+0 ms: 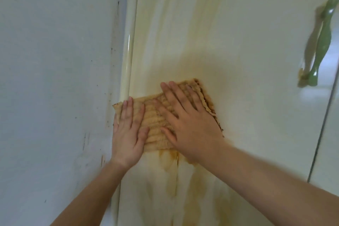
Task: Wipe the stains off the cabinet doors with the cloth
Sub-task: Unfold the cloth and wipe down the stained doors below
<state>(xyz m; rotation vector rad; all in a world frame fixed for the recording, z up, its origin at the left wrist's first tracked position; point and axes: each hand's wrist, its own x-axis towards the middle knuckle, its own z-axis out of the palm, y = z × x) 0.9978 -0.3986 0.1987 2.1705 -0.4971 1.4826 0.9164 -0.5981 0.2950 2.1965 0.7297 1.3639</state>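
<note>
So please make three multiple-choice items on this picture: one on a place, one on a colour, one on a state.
1. Where is the cloth?
A. flat against the cabinet door
B. hanging on the handle
C. on the floor

2. Which colour is the handle?
A. red
B. green
C. black

3. How do the hands hold the cloth?
A. one hand pinches it
B. both press flat
C. neither touches

Key: 1 A, it lies on the stained panel; 2 B, it is glossy green; 3 B, left hand and right hand lie open-palmed on it.
</note>
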